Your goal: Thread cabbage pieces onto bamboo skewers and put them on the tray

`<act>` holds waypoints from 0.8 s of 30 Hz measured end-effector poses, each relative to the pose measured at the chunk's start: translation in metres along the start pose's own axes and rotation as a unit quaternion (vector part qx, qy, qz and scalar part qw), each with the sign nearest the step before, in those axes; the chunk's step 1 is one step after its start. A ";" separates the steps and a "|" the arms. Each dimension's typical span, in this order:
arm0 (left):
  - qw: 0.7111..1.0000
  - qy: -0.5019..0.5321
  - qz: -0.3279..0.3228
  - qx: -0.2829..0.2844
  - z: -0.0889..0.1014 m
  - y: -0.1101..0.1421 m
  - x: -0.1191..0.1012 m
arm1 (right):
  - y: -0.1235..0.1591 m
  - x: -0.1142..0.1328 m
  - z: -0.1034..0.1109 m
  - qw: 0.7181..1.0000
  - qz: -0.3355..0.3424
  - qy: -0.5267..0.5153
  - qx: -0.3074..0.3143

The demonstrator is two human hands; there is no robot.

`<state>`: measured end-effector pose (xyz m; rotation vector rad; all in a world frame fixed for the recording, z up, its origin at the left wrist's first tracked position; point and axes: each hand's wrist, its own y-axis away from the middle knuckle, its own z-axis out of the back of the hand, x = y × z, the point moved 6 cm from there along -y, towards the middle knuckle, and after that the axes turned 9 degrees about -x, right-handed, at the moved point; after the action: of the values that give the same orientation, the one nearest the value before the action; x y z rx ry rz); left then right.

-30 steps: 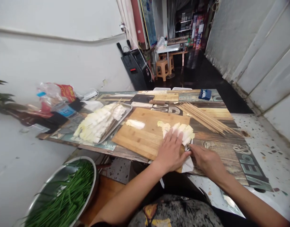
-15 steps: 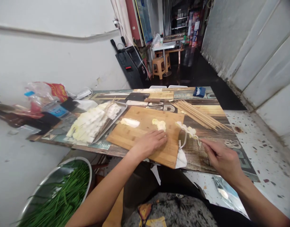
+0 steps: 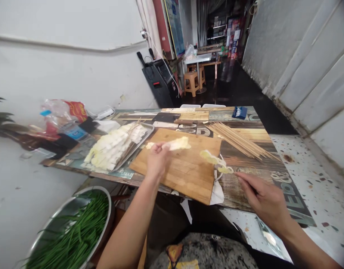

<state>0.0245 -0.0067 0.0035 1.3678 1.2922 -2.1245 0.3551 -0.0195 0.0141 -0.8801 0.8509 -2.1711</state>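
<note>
My left hand (image 3: 157, 158) is closed in a pinch on the end of a pale cabbage leaf (image 3: 177, 144), raised over the wooden cutting board (image 3: 188, 172). A small bit of another cabbage piece (image 3: 149, 145) shows on the board behind my fingers. To the right, my right hand (image 3: 263, 192) grips the end of a skewer, its stick mostly covered by a wavy yellow-white cabbage leaf (image 3: 212, 158). That threaded leaf hangs near the board's right edge. Left of the board, a metal tray (image 3: 151, 130) bears a heap of skewered cabbage (image 3: 112, 145).
Loose bamboo skewers (image 3: 241, 140) lie on the patterned table (image 3: 239, 186) at right. A cleaver (image 3: 167, 117) rests behind the board, and a blue box (image 3: 239, 112) stands at the far edge. Bottles and bags (image 3: 68, 116) crowd the left end. Below is a metal bowl (image 3: 111, 213) of green chives.
My left hand has risen from the board and moved left, now holding a cabbage leaf. The skewered leaf in my right hand has swung slightly lower and left. The view has shifted a little.
</note>
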 end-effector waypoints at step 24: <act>0.853 -0.261 -0.346 0.293 0.039 0.123 -0.048 | 0.035 0.008 -0.032 0.970 0.161 -0.017 0.183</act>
<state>0.1063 -0.1158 -0.0151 0.3555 1.0164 -3.2681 0.3375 -0.0361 -0.0277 -0.5489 0.5081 -1.9350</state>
